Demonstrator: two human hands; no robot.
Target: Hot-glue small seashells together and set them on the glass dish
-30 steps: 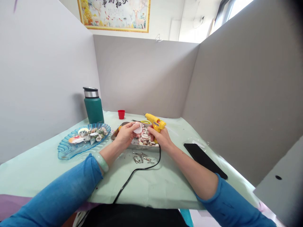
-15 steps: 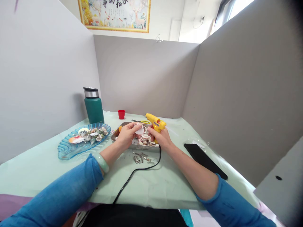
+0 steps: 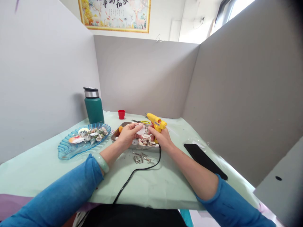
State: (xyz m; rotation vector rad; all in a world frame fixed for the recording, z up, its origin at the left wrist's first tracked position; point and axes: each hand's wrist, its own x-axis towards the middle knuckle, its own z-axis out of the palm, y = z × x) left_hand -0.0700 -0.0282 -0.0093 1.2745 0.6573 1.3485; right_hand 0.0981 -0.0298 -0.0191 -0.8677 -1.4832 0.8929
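Between the thumb and fingers of my left hand (image 3: 127,135) is a white seashell (image 3: 141,129), held above a metal tray (image 3: 134,146) of shells. My right hand (image 3: 162,136) is wrapped round the handle of a yellow hot glue gun (image 3: 156,121), whose nozzle points away to the upper left. A clear glue stick (image 3: 172,130) sticks out of its back end. From the handle a black cord (image 3: 134,170) runs down over the table edge. Small metal clips (image 3: 141,158) lie in a pile in front of the tray.
A blue scalloped dish (image 3: 65,148) with several shells stands at the left, a green bottle (image 3: 93,108) behind it. Further back are a red cup (image 3: 121,114) and yellow-handled scissors (image 3: 145,122). A black phone-like slab (image 3: 204,160) lies at the right. Grey panels (image 3: 146,75) enclose the table.
The seashell in my left hand has shifted slightly to the right and turned a little. The glue gun has moved very slightly right. All else stays put.
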